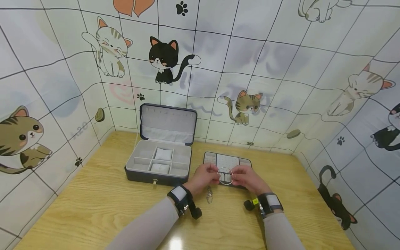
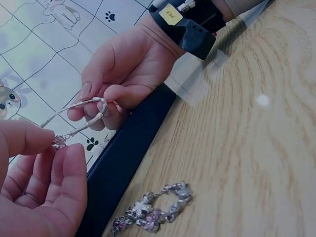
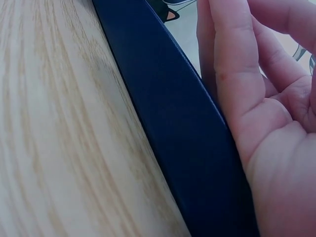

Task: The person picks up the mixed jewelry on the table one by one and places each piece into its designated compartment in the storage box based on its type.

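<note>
Both hands hold a thin silver bangle [image 1: 225,167] over the front of a navy jewelry tray [image 1: 245,161]. My left hand [image 1: 204,177] pinches it at a small pinkish charm, seen close up in the left wrist view, where the bangle [image 2: 91,121] spans between the hands. On its opposite side, my right hand [image 1: 250,177] pinches it between thumb and fingertips. A silver charm bracelet [image 1: 209,195] with pink and white flower charms lies on the table below the hands. In the right wrist view, the right hand [image 3: 281,133] is beside the tray's dark side [image 3: 163,108], its fingertips out of frame.
Left of the hands stands a navy jewelry box [image 1: 140,176] with its lid [image 1: 168,122] raised, its compartments holding two white cushions [image 1: 163,154]. The wooden table [image 1: 103,201] meets a cat-patterned cloth [image 1: 212,45] at the back and sides.
</note>
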The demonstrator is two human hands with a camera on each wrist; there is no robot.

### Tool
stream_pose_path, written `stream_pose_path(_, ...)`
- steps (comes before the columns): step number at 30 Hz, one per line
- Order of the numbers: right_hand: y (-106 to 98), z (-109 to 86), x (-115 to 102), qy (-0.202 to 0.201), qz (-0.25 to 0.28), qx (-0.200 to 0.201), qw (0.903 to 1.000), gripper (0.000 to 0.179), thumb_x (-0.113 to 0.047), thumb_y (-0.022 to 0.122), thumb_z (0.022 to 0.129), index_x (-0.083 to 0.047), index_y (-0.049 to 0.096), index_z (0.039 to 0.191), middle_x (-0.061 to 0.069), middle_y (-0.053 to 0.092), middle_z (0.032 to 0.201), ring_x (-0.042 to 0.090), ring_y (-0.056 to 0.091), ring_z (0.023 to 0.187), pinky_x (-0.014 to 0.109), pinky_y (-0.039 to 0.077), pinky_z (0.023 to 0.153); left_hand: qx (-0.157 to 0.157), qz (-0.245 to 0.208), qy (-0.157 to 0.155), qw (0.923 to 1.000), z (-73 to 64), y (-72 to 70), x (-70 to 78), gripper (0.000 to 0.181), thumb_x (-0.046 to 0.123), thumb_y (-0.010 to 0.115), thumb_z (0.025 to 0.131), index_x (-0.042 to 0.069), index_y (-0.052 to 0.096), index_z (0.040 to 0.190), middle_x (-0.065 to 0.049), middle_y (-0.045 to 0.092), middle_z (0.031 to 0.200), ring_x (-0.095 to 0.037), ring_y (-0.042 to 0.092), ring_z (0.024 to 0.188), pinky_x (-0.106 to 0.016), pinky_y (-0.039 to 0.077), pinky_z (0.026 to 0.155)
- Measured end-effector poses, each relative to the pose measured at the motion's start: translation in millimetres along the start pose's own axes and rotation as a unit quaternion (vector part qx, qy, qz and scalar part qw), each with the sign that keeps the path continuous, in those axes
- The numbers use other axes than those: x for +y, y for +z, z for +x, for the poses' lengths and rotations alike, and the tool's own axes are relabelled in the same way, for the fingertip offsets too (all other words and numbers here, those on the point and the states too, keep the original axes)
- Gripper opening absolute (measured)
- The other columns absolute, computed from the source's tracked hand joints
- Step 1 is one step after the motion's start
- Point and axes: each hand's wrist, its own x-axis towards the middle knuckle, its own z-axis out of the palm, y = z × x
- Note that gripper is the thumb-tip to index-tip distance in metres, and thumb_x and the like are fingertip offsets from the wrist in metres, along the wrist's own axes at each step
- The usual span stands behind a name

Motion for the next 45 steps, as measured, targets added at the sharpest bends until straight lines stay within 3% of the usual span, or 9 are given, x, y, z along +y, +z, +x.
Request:
stream_pose_path(19,3,-2.3,-5,0.013,-0.009,0.006,0.9999,0.032,-0.003,0.064,0.103,0.019,0.059,0.126,0.008,0.072,0.108,0.011,0.071,0.086,0.025,0.063,0.080,0.023,-0.020,0.000,0.9995,2.1,2.9,-4.0,0.020,-0.002,0.072,0.092,-0.002,0.067,0.111,-0.008,0.070,0.095,-0.016,0.073,0.080,-0.030,0.064,0.078)
stream_pose_path(27,0,-1.0,-3,0.008,0.012,0.006,0.9999,0.025,-0.001,0.063,0.103,0.014,0.064,0.122,0.008,0.074,0.106,0.010,0.073,0.086,0.024,0.063,0.079,0.037,-0.029,-0.002,0.9989,0.6,3.6,-1.2,0.028,-0.002,0.072,0.092,-0.006,0.065,0.119,-0.009,0.070,0.098,-0.017,0.073,0.084,-0.030,0.064,0.081)
stream_pose_path(35,-3,-0.1,1,-0.023,0.064,-0.023,0.9974,0.019,0.002,0.058,0.104,0.006,0.069,0.119,0.007,0.075,0.107,0.011,0.073,0.087,0.025,0.063,0.081,0.037,-0.038,-0.009,0.9985,-0.1,3.1,1.5,0.031,0.000,0.071,0.094,-0.007,0.064,0.124,-0.010,0.070,0.102,-0.018,0.073,0.087,-0.030,0.064,0.083)
stream_pose_path(40,-3,0.1,1,-0.028,0.078,-0.023,0.9963,0.019,0.004,0.055,0.105,0.004,0.069,0.118,0.006,0.075,0.105,0.011,0.074,0.087,0.025,0.063,0.081,0.026,-0.044,-0.004,0.9987,-4.4,2.2,9.8,0.033,0.000,0.070,0.094,-0.008,0.062,0.126,-0.010,0.069,0.102,-0.018,0.072,0.087,-0.030,0.064,0.084)
stream_pose_path(45,-1,-1.6,0,-0.024,0.078,-0.016,0.9965,0.021,0.007,0.053,0.104,0.000,0.070,0.112,0.002,0.075,0.098,0.010,0.075,0.086,0.025,0.063,0.081,0.012,-0.051,0.005,0.9986,-12.4,-0.6,29.9,0.030,-0.001,0.069,0.095,-0.008,0.062,0.123,-0.007,0.066,0.100,-0.017,0.073,0.085,-0.029,0.064,0.082)
